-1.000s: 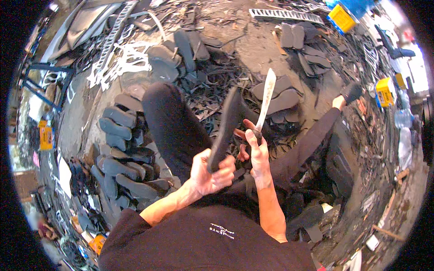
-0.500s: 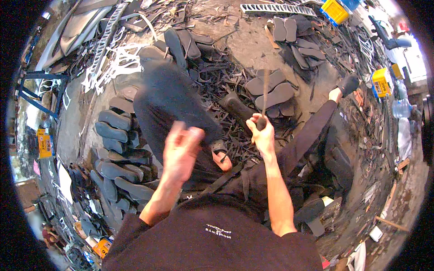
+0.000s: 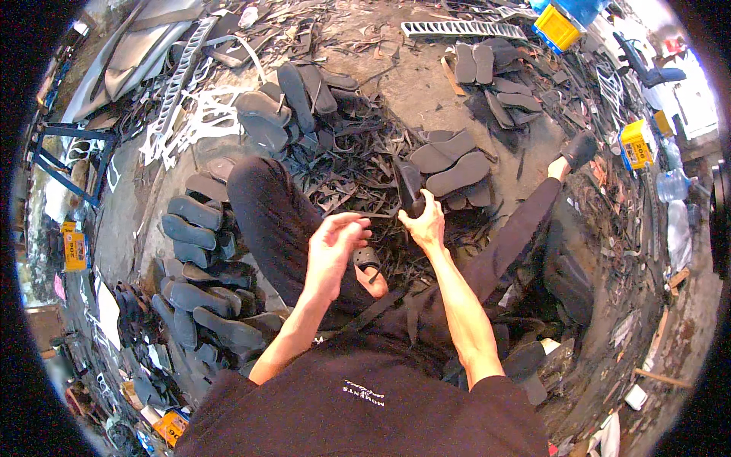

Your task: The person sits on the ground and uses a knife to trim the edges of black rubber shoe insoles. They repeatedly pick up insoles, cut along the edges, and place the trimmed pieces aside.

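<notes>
My right hand (image 3: 424, 222) is closed on a dark shoe sole (image 3: 409, 185), which stands tilted above the scraps between my legs. A thin strip or blade runs leftward from its fingertips; I cannot tell which. My left hand (image 3: 333, 250) is half curled near that strip, fingers loosely apart, and nothing shows in it. Just beyond my right hand lies a pile of grey soles (image 3: 459, 174). Black cut scraps (image 3: 365, 179) heap up in front of both hands. My bare foot in a sandal (image 3: 371, 276) sits below them.
Stacked soles (image 3: 202, 301) line my left side, and more soles (image 3: 308, 87) lie ahead. A further pile (image 3: 509, 95) is at the far right. White cut-out sheet waste (image 3: 199, 114), a blue metal frame (image 3: 72, 164) and yellow containers (image 3: 638, 145) stand around.
My left hand has moved right, toward my right hand. The long, thin tool that stood upright in my right hand no longer shows upright; a dark sole is there now. A blur above my left knee is gone.
</notes>
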`<state>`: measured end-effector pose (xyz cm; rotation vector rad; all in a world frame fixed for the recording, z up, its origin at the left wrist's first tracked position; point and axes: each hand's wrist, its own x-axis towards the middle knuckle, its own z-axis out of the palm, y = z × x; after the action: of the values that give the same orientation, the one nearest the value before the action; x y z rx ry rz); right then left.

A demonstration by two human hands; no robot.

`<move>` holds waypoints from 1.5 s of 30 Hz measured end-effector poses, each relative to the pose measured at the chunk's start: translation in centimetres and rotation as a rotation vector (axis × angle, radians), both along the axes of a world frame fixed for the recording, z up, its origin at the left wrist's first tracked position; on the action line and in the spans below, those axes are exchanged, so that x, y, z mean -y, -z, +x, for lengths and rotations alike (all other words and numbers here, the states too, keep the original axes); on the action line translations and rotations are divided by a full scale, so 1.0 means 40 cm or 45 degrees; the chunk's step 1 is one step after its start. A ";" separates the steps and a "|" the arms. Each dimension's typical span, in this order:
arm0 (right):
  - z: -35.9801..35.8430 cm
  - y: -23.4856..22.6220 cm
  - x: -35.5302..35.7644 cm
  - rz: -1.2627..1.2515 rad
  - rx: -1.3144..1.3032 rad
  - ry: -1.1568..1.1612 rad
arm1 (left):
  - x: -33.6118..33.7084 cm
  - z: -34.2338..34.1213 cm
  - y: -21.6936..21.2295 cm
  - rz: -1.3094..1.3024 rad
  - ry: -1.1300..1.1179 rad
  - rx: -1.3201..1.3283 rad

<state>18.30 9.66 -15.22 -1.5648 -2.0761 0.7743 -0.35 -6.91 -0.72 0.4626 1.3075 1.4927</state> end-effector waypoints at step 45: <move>0.062 -0.559 0.347 -0.766 -0.608 -0.371 | -0.051 -0.031 -0.110 -0.055 0.082 0.210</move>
<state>20.77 -4.21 7.12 -1.1639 -1.8080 1.8109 -1.57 -4.86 3.67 0.3427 1.1819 1.4160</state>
